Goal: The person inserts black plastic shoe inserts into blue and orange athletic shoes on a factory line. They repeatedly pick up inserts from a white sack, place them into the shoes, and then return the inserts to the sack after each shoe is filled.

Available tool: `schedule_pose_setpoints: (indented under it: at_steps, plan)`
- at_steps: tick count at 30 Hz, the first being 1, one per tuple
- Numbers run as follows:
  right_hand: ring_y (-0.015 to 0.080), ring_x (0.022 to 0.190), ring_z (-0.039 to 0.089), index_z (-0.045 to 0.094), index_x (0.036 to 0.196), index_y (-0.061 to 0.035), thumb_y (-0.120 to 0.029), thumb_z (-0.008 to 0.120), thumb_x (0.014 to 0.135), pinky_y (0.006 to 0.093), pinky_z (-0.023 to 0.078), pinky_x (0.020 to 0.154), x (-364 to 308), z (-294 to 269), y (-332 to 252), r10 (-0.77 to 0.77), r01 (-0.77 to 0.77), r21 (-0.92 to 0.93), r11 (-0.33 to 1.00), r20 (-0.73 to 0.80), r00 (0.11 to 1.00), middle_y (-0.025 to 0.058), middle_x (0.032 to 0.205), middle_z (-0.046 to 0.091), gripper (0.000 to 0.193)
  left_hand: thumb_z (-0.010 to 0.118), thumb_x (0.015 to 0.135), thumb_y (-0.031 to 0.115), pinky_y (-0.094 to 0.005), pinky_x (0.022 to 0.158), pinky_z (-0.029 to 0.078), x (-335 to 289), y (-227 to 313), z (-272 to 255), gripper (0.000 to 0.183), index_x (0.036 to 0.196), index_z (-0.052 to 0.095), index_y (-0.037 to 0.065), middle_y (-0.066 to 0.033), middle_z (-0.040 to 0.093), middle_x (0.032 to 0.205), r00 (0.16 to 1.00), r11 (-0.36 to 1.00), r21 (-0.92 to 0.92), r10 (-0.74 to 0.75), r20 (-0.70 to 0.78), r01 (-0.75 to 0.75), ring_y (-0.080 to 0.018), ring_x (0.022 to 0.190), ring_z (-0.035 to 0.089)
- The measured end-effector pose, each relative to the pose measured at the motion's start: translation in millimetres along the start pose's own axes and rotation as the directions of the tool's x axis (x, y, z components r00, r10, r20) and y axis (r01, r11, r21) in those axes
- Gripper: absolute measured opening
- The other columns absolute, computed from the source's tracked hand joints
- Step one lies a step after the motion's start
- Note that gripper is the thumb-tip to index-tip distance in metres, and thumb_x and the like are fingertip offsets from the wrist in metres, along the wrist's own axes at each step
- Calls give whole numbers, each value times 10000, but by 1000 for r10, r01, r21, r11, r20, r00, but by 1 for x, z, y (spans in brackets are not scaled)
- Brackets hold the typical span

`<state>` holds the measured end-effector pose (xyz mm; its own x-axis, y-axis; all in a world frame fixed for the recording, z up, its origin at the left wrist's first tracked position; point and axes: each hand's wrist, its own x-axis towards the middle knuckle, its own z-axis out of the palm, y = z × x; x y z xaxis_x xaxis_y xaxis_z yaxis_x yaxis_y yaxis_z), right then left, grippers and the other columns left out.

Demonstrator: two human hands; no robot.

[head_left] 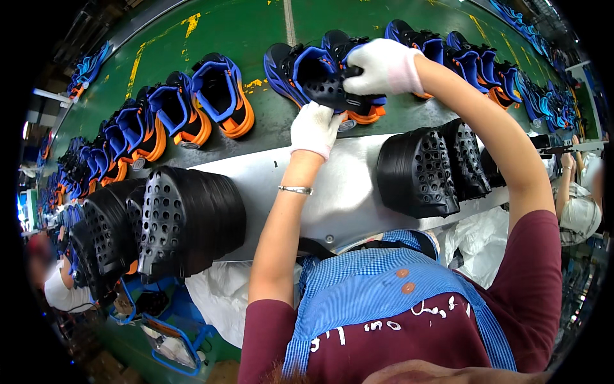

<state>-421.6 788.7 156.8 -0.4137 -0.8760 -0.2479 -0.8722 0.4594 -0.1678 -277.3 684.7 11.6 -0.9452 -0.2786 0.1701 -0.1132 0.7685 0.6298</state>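
My left hand (pixel 314 130), in a white glove, is closed at the heel end of a black, blue and orange sneaker (pixel 282 75). Over that shoe's opening lies a black plastic insert (pixel 325 93) dotted with round holes. My right hand (pixel 382 66), gloved as well, reaches in from the right and has its curled fingers on the insert's far right part; its fingertips are partly hidden. Another sneaker (pixel 337 43) of the same pair of colours stands directly behind, partly covered by my right hand.
Stacks of nested black perforated inserts rest on the metal ledge, a left stack (pixel 192 221) and a right stack (pixel 419 173). Sneakers (pixel 220 96) line the green surface on both sides. White plastic bags (pixel 476 240) hang below the ledge. Other people (pixel 579 198) work at the far edges.
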Motion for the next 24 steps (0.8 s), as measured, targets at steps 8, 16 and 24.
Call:
schedule_pose_setpoints:
  at_steps: [8, 16, 24]
  plan:
    - [372, 813, 684, 709, 854, -6, -335, 568, 825, 436, 548, 783, 61, 42, -44, 41, -42, -94, 995, -11, 999, 231, 850, 688, 359, 633, 858, 321, -436, 826, 504, 6, 1, -12, 313, 1057, 679, 83, -166, 666, 1036, 988, 997, 41, -69, 137, 64, -365, 958, 627]
    - [332, 1024, 664, 690, 1111, -81, -220, 628, 817, 409, 543, 864, 88, 68, -54, 118, -118, 141, 983, 2, 993, 176, 1134, 673, 331, 611, 840, 518, -388, 913, 492, 36, -30, -4, 517, 1165, 668, 121, -134, 667, 1192, 856, 966, 259, -137, 499, 4, -304, 1100, 623]
    - [316, 947, 697, 655, 1015, -71, -97, 731, 699, 399, 566, 764, 135, 110, -40, 199, -113, 371, 922, -203, 959, 177, 1056, 693, 325, 600, 830, 564, -408, 904, 494, 53, 1, -18, 592, 1158, 666, 76, -184, 663, 1158, 777, 899, 431, -323, 540, 75, -338, 1091, 620]
